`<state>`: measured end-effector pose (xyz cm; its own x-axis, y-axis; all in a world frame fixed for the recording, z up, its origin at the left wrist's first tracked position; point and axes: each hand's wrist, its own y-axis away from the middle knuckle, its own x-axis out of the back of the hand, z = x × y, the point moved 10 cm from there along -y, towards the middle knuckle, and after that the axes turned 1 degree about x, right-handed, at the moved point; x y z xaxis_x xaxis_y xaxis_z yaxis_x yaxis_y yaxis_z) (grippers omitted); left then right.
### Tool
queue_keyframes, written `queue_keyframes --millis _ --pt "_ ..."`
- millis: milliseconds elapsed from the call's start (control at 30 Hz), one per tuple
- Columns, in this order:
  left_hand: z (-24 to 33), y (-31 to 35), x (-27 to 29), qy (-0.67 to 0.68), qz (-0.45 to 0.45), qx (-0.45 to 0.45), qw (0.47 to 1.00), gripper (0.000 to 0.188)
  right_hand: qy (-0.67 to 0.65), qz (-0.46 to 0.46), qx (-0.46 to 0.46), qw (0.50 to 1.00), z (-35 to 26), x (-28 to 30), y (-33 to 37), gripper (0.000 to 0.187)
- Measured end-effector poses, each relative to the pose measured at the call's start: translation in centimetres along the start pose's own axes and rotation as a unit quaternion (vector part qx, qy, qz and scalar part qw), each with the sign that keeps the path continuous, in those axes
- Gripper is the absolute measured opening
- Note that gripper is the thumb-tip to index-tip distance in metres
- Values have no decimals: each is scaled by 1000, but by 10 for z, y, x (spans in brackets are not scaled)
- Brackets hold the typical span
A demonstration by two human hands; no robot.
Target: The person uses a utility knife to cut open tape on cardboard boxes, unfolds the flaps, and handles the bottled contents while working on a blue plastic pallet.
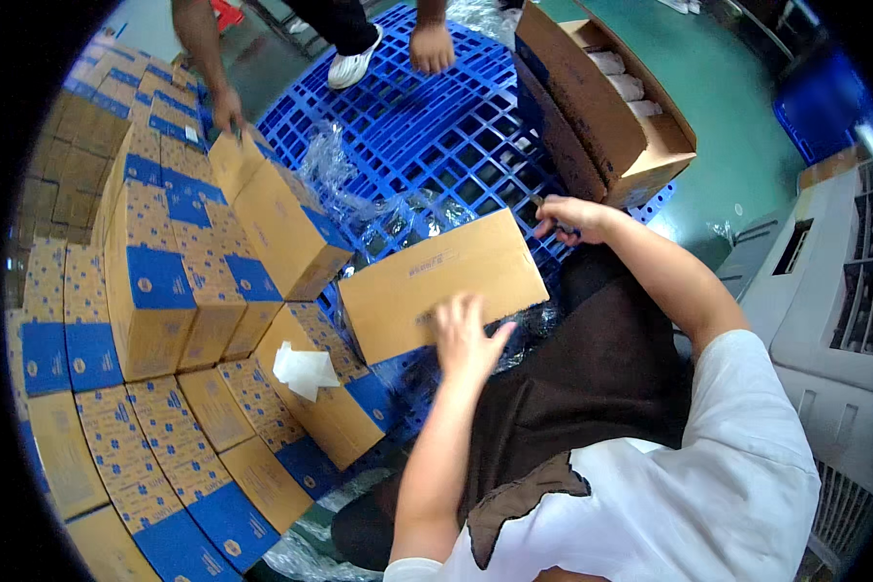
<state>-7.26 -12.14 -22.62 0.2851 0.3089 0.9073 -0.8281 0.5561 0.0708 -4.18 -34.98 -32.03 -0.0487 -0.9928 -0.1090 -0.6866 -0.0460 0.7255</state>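
A long brown cardboard box (456,267) lies tilted in front of me, over the blue pallet and some clear film. My left hand (463,339) rests on its near face with fingers spread, pressing flat rather than gripping. Beyond the box's right end, my right hand (577,219) is closed around a small dark-handled tool that looks like scissors (537,200), its short tip pointing away from me. Most of the tool is hidden by the fingers. Neither hand touches the tall open carton (592,107) at the far right, which holds several white wrapped items.
Blue-and-brown boxes (155,446) are stacked along the left, with a crumpled white paper (306,371) on one. Another person's hand (228,109) touches an upright box (286,228); their other hand (432,48) hangs over the blue pallet (398,126). A grey machine (834,388) stands right.
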Motion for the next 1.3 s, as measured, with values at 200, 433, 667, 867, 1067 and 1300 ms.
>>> queue_keyframes --millis 200,433,667,867,1067,1300 --pt "-206 21 51 10 120 323 939 108 -84 -1 56 995 -8 -34 2 23" --pt "-187 61 17 130 134 445 876 106 -70 -28 136 988 -33 -28 -23 37" --pt "-176 67 31 -37 190 438 878 92 95 -96 22 991 -17 -20 -32 48" --pt "-170 62 30 -48 207 419 883 86 207 -52 163 963 -32 -22 -39 22" --pt "-170 61 32 -52 213 414 884 85 146 -76 156 974 -33 -30 -40 19" --pt "-172 61 32 -75 217 414 881 85 290 -122 138 939 -42 -42 -37 17"
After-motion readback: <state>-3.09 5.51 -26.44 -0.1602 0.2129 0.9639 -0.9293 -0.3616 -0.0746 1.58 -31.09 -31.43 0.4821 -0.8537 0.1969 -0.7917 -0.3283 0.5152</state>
